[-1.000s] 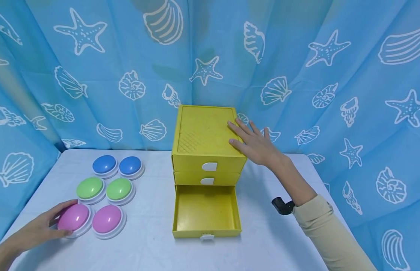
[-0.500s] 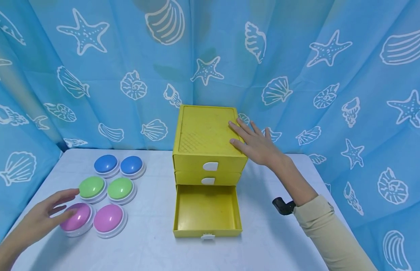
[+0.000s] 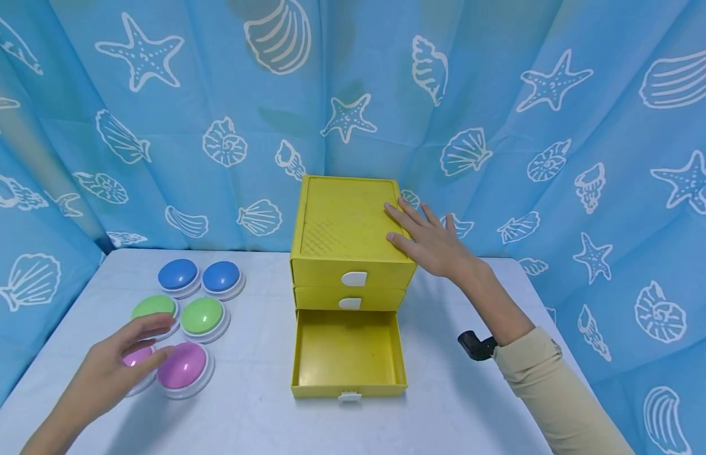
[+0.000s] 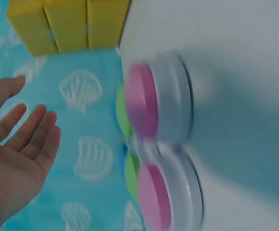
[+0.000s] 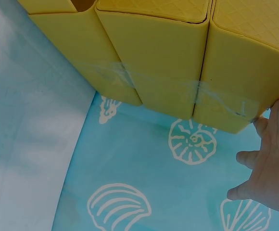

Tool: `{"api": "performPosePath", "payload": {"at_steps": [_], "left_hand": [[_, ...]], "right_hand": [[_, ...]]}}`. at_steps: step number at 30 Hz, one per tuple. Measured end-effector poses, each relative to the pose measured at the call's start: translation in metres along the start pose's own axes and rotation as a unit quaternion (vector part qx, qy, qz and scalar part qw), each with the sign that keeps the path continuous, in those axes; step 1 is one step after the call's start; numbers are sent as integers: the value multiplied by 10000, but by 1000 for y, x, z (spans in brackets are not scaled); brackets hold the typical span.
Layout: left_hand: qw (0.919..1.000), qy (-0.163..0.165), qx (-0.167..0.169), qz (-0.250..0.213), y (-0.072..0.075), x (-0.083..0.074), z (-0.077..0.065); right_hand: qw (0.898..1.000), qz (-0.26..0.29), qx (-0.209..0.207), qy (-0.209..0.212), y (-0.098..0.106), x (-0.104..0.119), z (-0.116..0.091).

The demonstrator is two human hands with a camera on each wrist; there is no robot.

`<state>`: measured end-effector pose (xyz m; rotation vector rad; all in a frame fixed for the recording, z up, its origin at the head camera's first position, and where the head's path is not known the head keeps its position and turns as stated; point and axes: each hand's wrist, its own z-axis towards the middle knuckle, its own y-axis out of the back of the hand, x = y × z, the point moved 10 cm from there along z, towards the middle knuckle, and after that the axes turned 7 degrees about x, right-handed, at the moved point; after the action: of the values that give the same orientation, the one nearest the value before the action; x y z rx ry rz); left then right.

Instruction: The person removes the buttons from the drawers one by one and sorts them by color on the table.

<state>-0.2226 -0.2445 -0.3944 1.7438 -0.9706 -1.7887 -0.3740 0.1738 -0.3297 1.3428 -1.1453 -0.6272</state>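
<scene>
My left hand [image 3: 110,363] hovers above the pink dome-topped push lights, fingers apart and holding nothing. In the head view it partly covers the left pink push light [image 3: 138,356] and overlaps the edge of the left green push light [image 3: 153,306]. Its thumb lies in front of the right pink push light [image 3: 182,366]. The left wrist view shows the left hand [image 4: 21,144] clear of both pink domes. My right hand [image 3: 432,243] rests with spread fingers on the top right edge of the yellow drawer cabinet [image 3: 347,215]. The cabinet's bottom drawer [image 3: 349,354] is pulled out and empty.
Behind the pink push lights stand a right green push light [image 3: 201,316] and two blue push lights, left [image 3: 178,274] and right [image 3: 220,277]. A blue shell-print curtain [image 3: 261,126] surrounds the white table [image 3: 256,411]. The cabinet's upper two drawers, with white handles [image 3: 353,279], are closed.
My left hand has let go of the left pink push light, lifted, and moved right toward the right pink one. The right hand stays on the cabinet.
</scene>
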Motion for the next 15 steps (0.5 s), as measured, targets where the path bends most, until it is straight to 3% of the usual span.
{"api": "performPosePath", "payload": {"at_steps": [5, 10, 15], "left_hand": [[9997, -144, -63, -211, -19, -33, -2], [9960, 320, 17, -832, -44, -46, -3], [9921, 348, 116, -1197, -67, -59, -3]], "right_hand": [[10000, 43, 10, -10, 0, -1, 0], [10000, 58, 28, -9, 0, -1, 0], [10000, 53, 42, -22, -1, 0, 0]]}}
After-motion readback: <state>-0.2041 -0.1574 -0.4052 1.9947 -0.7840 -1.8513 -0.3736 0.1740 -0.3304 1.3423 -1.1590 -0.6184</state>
